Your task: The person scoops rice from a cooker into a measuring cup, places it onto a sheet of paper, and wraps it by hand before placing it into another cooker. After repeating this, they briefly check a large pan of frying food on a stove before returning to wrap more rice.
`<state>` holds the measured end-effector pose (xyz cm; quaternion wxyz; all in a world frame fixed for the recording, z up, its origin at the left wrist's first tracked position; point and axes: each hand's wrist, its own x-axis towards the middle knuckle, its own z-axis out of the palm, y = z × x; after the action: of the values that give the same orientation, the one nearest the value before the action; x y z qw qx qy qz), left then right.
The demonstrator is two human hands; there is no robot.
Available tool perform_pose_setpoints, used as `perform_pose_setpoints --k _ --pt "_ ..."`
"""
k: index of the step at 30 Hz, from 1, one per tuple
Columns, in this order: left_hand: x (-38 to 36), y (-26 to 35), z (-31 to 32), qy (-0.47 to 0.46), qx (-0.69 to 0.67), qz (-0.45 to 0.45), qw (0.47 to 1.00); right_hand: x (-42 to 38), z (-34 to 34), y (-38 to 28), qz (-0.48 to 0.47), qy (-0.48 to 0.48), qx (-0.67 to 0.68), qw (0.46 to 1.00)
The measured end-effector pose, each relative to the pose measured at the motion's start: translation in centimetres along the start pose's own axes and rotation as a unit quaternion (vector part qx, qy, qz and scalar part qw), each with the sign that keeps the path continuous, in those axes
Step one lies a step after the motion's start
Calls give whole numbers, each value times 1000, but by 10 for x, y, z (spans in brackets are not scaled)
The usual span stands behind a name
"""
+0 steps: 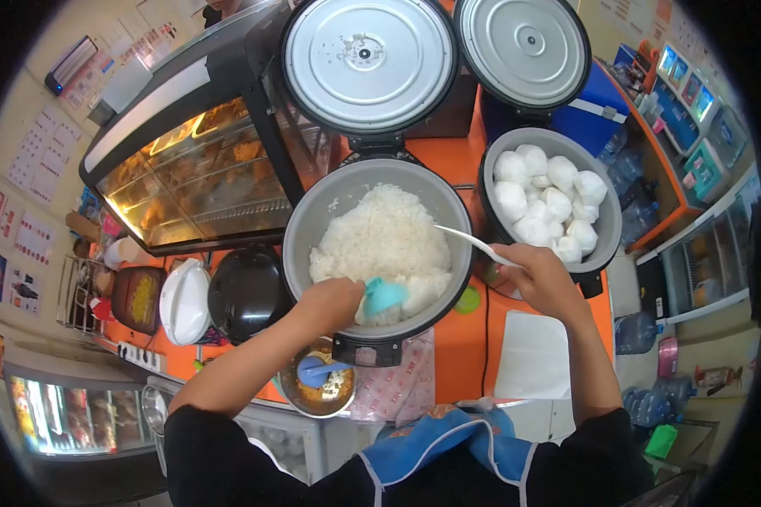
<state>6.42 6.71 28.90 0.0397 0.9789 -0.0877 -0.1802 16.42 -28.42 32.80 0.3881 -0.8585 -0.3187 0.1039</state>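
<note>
A large rice cooker (298,228) stands with its lid (397,76) raised, and a mound of white rice (385,224) fills much of its pot. My left hand (334,304) is closed on a small turquoise cup (386,296), which is down in the rice near the front wall. My right hand (534,275), closed around the handle of a white rice paddle (473,241), is over the right rim. The paddle's tip reaches above the right side of the mound. Some rice grains stick to the lid.
A second cooker (613,221) on the right holds several white wrapped bundles (558,203). At the left are a lit food display case (199,173) and a black round pan (249,291). In front, a metal bowl (292,397) holds a blue scoop (314,372), and white paper (533,355) lies on the orange counter.
</note>
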Motion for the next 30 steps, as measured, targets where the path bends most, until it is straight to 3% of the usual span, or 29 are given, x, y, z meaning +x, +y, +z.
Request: perform_pose_setpoints --k 6,9,11,14,17,21,27,29,30 --pt "26 10 13 -29 14 -23 999 20 26 8 -62 32 37 997" --pt "32 12 9 -110 -4 -60 992 23 31 4 -67 24 59 996" --pt "21 2 -6 -139 15 13 990 23 29 2 -60 17 69 996" --pt "23 -14 -28 -197 -7 39 980 21 21 3 -38 7 53 998" --pt "40 -15 -3 -184 6 18 983 18 24 9 -40 17 59 997" --pt "35 -3 -21 -170 -9 -6 985 20 39 15 -47 22 86 995" --pt "26 -63 -51 -228 -97 84 965 19 38 11 -34 -1 85 996" --pt "32 -94 -38 -207 -209 143 945 17 38 9 -37 -3 85 996" --pt "27 -78 -72 -331 -247 -21 910 16 39 9 -39 -11 67 997"
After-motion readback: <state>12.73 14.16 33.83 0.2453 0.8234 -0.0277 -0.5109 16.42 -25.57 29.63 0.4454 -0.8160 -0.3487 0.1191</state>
